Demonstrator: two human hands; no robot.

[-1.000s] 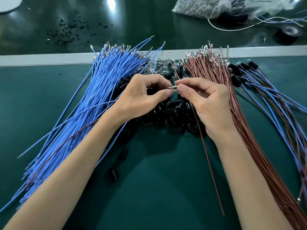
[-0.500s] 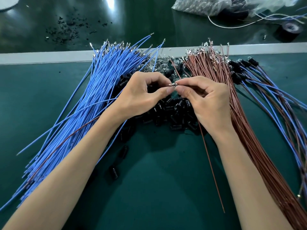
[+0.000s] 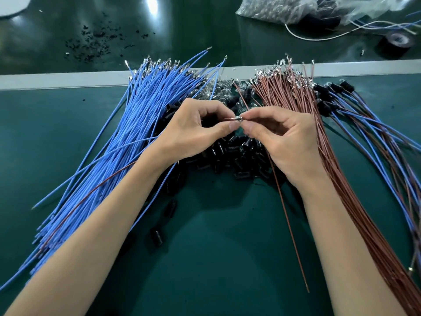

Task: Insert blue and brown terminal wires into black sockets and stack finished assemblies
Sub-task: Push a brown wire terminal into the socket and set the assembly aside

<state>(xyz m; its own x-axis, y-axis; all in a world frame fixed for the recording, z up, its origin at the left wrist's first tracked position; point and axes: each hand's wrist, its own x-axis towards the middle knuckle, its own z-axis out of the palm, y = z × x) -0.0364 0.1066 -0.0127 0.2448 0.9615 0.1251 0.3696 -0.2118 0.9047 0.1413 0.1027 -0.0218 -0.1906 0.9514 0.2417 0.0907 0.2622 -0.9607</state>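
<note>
Broad fans of blue terminal wires [image 3: 127,137], left, and brown terminal wires [image 3: 319,156], right, flank a central heap of small black plastic sockets [image 3: 230,153]. A few finished assemblies [image 3: 369,133] lie far right, so most of the work seemingly remains. At centre, the left hand [image 3: 193,131] and right hand [image 3: 280,137] pinch a single thin brown wire [image 3: 289,220] at its silver metal terminal [image 3: 237,119], apparently not yet socketed

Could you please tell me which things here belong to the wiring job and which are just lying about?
Job: blue wires, brown wires, black sockets, finished assemblies, held brown wire, left hand, right hand.
Lying about: tape roll, plastic bag, black crumbs, white wire.
</note>
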